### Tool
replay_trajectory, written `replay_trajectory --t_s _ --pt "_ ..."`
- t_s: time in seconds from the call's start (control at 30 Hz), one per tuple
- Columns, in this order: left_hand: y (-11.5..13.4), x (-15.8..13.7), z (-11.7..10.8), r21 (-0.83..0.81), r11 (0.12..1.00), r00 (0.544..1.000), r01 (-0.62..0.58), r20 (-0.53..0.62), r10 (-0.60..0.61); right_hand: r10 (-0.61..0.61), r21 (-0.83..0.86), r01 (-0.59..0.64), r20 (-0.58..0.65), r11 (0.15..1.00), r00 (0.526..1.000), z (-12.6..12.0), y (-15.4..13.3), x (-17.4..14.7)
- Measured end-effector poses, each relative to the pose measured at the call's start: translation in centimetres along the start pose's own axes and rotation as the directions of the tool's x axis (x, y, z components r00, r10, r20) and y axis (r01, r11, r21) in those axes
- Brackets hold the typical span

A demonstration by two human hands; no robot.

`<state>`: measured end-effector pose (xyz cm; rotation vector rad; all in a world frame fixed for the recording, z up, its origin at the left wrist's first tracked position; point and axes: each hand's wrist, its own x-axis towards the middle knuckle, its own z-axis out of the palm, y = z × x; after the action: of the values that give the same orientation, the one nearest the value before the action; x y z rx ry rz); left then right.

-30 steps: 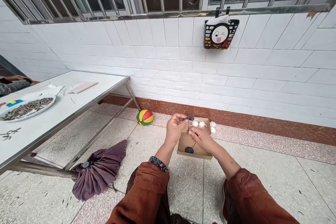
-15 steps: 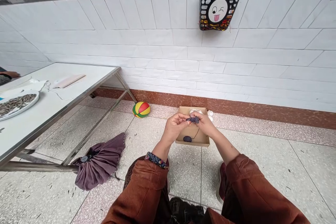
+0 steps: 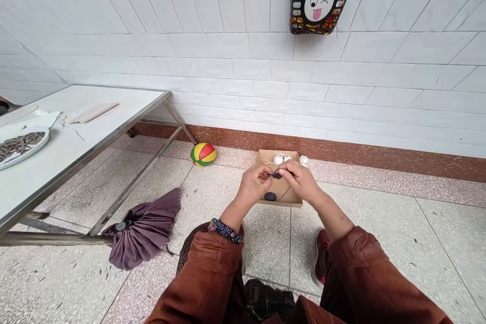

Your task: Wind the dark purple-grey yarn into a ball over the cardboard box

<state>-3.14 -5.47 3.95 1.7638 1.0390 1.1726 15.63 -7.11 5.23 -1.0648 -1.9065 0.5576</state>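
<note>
Over a shallow cardboard box point(image 3: 290, 197) on the floor, my two hands meet at a small piece of dark purple yarn work point(image 3: 277, 175). My left hand point(image 3: 251, 182) pinches its left side between thumb and fingertips. On the other side, my right hand point(image 3: 302, 182) has its fingers closed on it, partly covering it. Whether a thin tool is in the fingers cannot be made out. A strand runs down toward a dark yarn ball point(image 3: 270, 196) in the box. White yarn balls point(image 3: 279, 158) lie at the box's far end.
A white-topped metal table point(image 3: 94, 134) stands at left, bearing a plate of seeds point(image 3: 47, 136). Beneath its edge lies a folded purple umbrella point(image 3: 152, 228). A colourful ball point(image 3: 203, 154) sits near the wall. A black basket point(image 3: 322, 2) hangs above.
My right hand has turned, its fingers now reaching further over the yarn work, which shows less. The white yarn balls are more visible. The view has tilted slightly downward.
</note>
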Motion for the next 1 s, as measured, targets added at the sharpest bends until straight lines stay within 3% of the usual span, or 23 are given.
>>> replay_trajectory --t_s 0.1,0.2,0.33,0.43,0.53,0.67,0.83,1.0 --pt "0.2 -0.3 0.7 -0.178 0.978 0.983 0.107 0.164 -0.077 0.117 0.100 -0.115 -0.013 0.988 0.993 -0.1 1.4 0.3" --pt "0.5 -0.4 1.2 -0.371 0.908 0.968 0.195 0.225 -0.116 0.171 0.175 -0.183 0.081 0.967 0.982 0.7 2.8 0.1" --pt "0.5 -0.1 1.3 -0.436 0.879 0.981 0.191 0.106 -0.161 0.164 0.058 -0.175 0.155 0.983 0.974 2.6 3.4 -0.9" --pt "0.0 0.2 1.1 -0.357 0.918 0.978 0.174 -0.044 -0.203 0.099 -0.033 -0.094 0.243 0.995 0.965 3.2 2.4 -1.6" --pt "-0.6 0.4 0.9 -0.245 0.958 0.966 0.146 -0.173 -0.192 -0.019 -0.004 0.022 0.330 1.000 0.944 2.6 0.6 -1.9" --pt "-1.2 0.4 0.8 -0.098 0.990 0.969 0.105 -0.213 -0.124 -0.042 -0.013 0.047 0.225 0.999 0.973 0.8 -0.8 -1.6" --pt "-1.1 0.0 1.1 -0.103 0.986 0.991 0.134 0.006 -0.135 0.062 0.058 -0.058 -0.070 0.997 0.996 -0.5 0.4 -0.4" --pt "-0.2 -0.6 1.4 -0.263 0.927 0.935 0.268 0.304 -0.184 0.196 0.112 -0.183 -0.123 0.977 0.973 0.3 3.1 0.2"
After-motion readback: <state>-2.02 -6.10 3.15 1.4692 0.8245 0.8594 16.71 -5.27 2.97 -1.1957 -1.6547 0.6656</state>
